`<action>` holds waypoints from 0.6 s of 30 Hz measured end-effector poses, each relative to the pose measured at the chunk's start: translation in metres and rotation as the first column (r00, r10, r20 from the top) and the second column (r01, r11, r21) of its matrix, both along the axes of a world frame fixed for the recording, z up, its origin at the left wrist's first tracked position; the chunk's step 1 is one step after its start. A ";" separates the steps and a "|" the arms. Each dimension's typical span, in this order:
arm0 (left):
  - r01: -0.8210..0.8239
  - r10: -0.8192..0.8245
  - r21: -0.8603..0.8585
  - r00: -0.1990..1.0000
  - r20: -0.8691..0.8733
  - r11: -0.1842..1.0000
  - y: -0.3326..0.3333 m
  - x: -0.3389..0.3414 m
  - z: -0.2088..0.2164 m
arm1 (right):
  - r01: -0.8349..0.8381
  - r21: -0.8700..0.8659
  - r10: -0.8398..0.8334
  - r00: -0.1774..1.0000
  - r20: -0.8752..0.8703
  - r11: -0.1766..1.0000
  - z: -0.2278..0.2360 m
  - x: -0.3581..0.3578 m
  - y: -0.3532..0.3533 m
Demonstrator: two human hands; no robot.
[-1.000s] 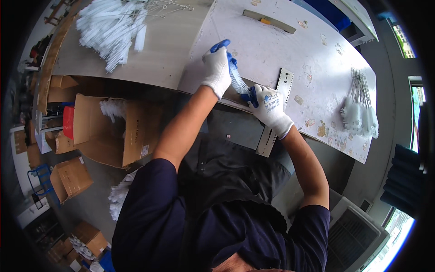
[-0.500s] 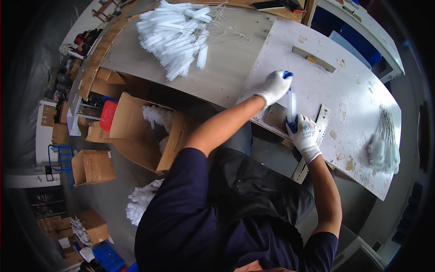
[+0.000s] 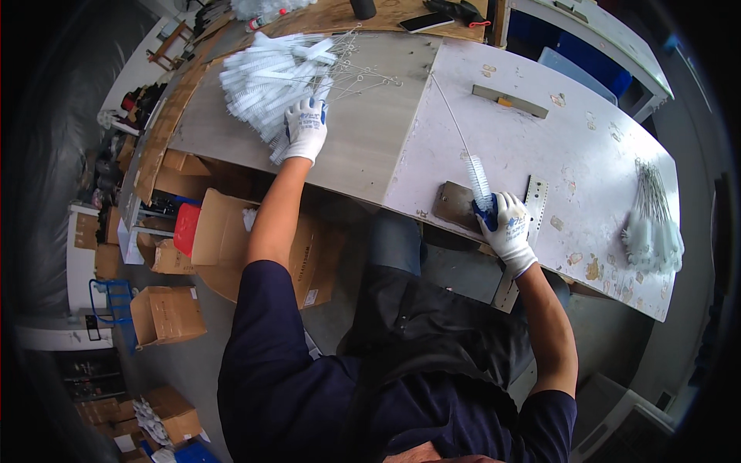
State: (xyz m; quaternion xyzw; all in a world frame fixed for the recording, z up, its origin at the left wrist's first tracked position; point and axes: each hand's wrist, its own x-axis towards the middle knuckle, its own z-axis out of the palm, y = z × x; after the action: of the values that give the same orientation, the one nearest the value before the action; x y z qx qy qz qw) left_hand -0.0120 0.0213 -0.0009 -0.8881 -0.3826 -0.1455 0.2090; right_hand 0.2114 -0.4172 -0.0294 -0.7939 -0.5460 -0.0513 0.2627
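My right hand [image 3: 508, 225], in a white glove with a blue palm, is closed on the bristle end of a bottle brush [image 3: 479, 179]. The brush's thin wire stem slants away over the table to a far, looped tip. Beneath that end is a small metal block [image 3: 457, 204], beside a perforated metal strip [image 3: 537, 199]. My left hand [image 3: 306, 130], gloved alike, reaches into the near right side of a heap of white bottle brushes [image 3: 258, 76]. Its fingers are bent around bristles there; their tips are partly hidden.
A bundle of brushes [image 3: 652, 243] lies at the table's right edge. A metal bar [image 3: 509, 101] lies farther back. Behind are a phone [image 3: 426, 22] and a dark cylinder [image 3: 363, 8]. An open carton [image 3: 220, 239] stands below the table at left, with a red bin [image 3: 186, 228].
My left hand has left the brush near my right hand and swung left to the heap. My right hand stays on the bristle end, and the stem now shows. The view has shifted slightly.
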 end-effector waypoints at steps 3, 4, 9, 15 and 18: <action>-0.049 0.050 0.011 0.997 -0.063 0.999 0.012 0.002 -0.004 | -0.003 0.008 0.003 1.000 -0.003 1.000 0.002 -0.001 0.001; -0.044 0.045 0.014 0.996 -0.077 0.999 0.013 0.008 0.000 | 0.005 0.002 -0.005 1.000 -0.007 1.000 0.003 0.001 0.000; 0.057 -0.052 0.036 0.991 -0.125 0.998 0.017 0.005 0.025 | 0.039 0.060 -0.034 0.995 -0.095 0.997 -0.003 0.005 -0.004; 0.079 -0.090 0.128 0.992 0.084 0.989 0.031 -0.014 0.038 | 0.046 0.099 -0.034 0.992 -0.120 0.994 0.007 0.004 -0.005; 0.118 -0.116 0.226 0.993 -0.022 0.967 0.020 0.006 0.055 | 0.095 0.156 -0.069 0.984 -0.167 0.983 0.009 0.005 -0.010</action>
State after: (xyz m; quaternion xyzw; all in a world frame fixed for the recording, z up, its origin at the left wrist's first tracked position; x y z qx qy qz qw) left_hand -0.0056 0.0417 0.0539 -0.8800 -0.3094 -0.1968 0.3018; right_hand 0.2163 -0.4275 -0.0201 -0.7930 -0.4838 -0.0425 0.3677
